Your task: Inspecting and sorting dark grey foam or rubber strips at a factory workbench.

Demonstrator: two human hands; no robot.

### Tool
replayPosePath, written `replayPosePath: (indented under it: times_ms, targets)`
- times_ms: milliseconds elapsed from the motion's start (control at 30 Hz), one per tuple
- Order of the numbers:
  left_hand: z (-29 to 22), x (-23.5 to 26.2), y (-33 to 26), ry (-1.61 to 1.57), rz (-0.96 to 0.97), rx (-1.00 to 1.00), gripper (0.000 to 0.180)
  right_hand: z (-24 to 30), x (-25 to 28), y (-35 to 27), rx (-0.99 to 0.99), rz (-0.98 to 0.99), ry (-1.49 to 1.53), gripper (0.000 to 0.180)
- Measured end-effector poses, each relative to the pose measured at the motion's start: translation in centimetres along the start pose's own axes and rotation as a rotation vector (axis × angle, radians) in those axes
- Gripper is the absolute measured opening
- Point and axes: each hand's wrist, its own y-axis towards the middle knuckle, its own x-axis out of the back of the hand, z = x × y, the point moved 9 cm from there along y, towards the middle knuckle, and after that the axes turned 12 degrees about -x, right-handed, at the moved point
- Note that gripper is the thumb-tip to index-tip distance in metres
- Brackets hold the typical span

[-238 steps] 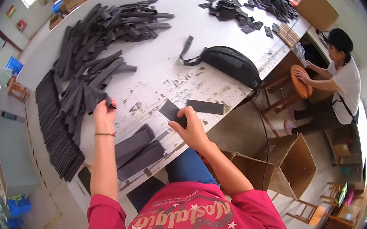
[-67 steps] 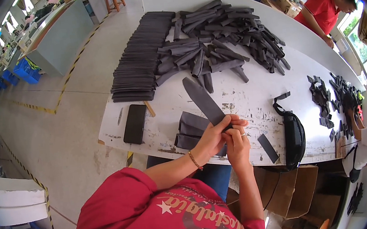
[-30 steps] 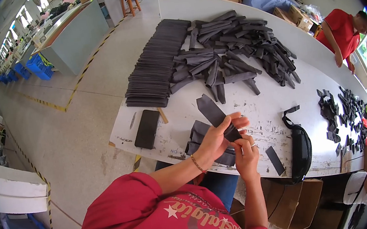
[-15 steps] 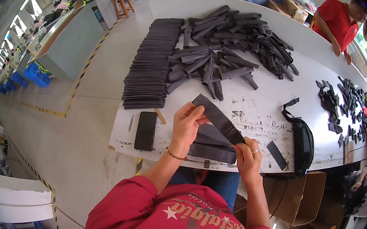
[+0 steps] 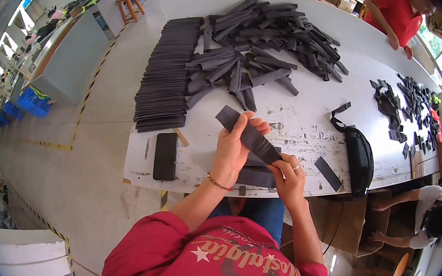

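A dark grey fabric strip (image 5: 260,145) slants between my hands above the table's near edge. My left hand (image 5: 234,146) is closed on its middle, thumb on top and fingers behind. At the lower right end, my right hand (image 5: 289,177) pinches the strip. More dark fabric pieces (image 5: 255,177) lie beneath, partly hidden by my hands. Beyond them a neat row of folded dark strips (image 5: 162,74) runs along the table's left side. Beside that row spreads a loose heap of similar dark strips (image 5: 272,58).
A black phone (image 5: 165,156) lies at the left near a small wooden stick (image 5: 181,137). To the right are a flat dark piece (image 5: 328,174) and a black mesh pouch (image 5: 360,159) with a strap. One person (image 5: 395,12) stands beyond the table; another (image 5: 429,218) is at lower right.
My left hand has slid from the strip's upper end toward its middle. My right hand keeps its pinch. The view has shifted slightly, and the lower-right person's head and arms now show.
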Motion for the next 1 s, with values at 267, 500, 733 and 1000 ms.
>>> replayPosePath:
  times_ms: [267,500,733,1000]
  targets:
    - [0.8,0.9,-0.3,0.029,-0.148,-0.034,0.026,-0.4,-0.6,-0.4,-0.036,0.021,0.013,0.018]
    - [0.8,1.1,-0.1,0.021,-0.151,-0.088,0.028,-1.2,-0.7,-0.2,-0.139,0.017,0.057,0.017]
    - [0.7,1.1,0.7,-0.009,-0.147,-0.094,0.033,-4.9,-1.7,-0.9,-0.579,-0.206,0.53,0.014]
    - [-0.4,0.1,0.6,-0.02,-0.008,-0.16,0.028,-5.4,-1.0,-0.6,-0.908,-0.087,0.913,0.011]
